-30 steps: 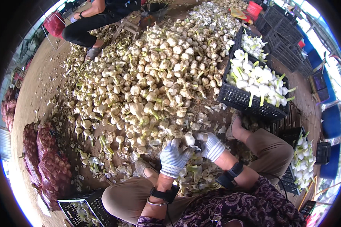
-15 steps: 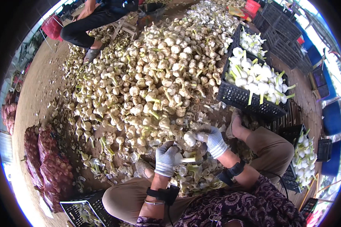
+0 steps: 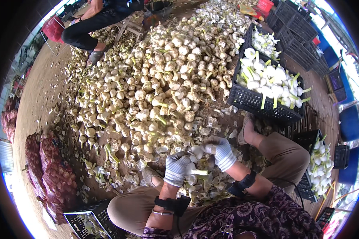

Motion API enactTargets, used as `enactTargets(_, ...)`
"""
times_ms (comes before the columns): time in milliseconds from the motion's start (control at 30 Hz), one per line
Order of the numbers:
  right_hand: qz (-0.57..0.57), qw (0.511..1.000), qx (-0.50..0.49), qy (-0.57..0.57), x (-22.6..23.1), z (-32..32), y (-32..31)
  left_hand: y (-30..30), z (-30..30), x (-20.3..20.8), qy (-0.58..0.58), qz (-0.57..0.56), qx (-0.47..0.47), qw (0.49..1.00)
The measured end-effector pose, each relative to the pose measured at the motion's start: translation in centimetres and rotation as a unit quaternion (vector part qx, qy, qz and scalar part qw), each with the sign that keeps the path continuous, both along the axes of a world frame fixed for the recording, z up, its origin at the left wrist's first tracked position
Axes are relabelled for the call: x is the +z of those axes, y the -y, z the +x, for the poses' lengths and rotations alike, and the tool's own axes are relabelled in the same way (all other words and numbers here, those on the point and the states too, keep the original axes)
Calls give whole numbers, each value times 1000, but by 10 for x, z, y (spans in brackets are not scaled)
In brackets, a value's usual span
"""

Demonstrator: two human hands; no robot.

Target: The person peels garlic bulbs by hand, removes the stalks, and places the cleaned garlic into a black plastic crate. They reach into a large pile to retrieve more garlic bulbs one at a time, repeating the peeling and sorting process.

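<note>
My left hand (image 3: 176, 169), in a white-and-grey striped glove, is closed round a white garlic bulb (image 3: 190, 167). Its cut pale-green stem (image 3: 200, 172) sticks out to the right. Facing it is my right hand (image 3: 221, 151), gloved alike, its fingers pinched at a pale rounded piece (image 3: 196, 151) that looks like garlic skin. Whether that piece is still joined to the bulb I cannot tell. Beneath both hands lie loose garlic skins and cut stems (image 3: 199, 185). Beyond them spreads a large heap of unpeeled garlic bulbs (image 3: 147, 91).
Black crates of white garlic stand at the right (image 3: 263, 104) and by my right knee (image 3: 303, 187). Red net sacks (image 3: 56, 175) and another crate (image 3: 73, 217) are at the left. A person's leg (image 3: 83, 34) is at the far left; empty crates (image 3: 295, 28) are stacked far right.
My right hand has moved slightly down, and the pale piece at its fingertips has come lower, nearer the bulb. My left hand keeps its hold, almost in place.
</note>
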State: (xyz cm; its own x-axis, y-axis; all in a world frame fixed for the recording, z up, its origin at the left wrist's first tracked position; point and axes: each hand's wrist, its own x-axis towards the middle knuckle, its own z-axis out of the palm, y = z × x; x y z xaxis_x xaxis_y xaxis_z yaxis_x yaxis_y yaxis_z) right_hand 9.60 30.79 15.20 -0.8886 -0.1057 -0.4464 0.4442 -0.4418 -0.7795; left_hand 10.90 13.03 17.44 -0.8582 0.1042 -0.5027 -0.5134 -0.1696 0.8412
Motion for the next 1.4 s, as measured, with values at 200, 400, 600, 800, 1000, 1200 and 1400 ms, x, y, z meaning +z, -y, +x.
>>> enactTargets(200, -195, 977, -34, 77, 3, -7, -2, 11, 1, -7, 20, 231, 95, 968)
enactTargets(400, -35, 997, -55, 41, 5, -9, -6, -4, -4, 2, -26, 50, 73, 996)
enactTargets(600, 10, 996, 50, -75, -6, -16, -21, 6, -13, 2, 127, 72, 74, 987)
enactTargets(800, 89, 959, 257, -84, 33, -34, -12, 5, -9, -6, 60, 114, -74, 989)
enactTargets(1000, -33, 998, 40, 36, 21, -13, 8, -1, -14, 3, 50, 268, 125, 954)
enactTargets(1200, -50, 997, 29, -55, 13, -4, 24, -1, -9, 3, 79, 271, 141, 949)
enactTargets(1400, -59, 993, 65, -77, 16, -10, 18, -2, -6, 5, 84, 300, 136, 940)
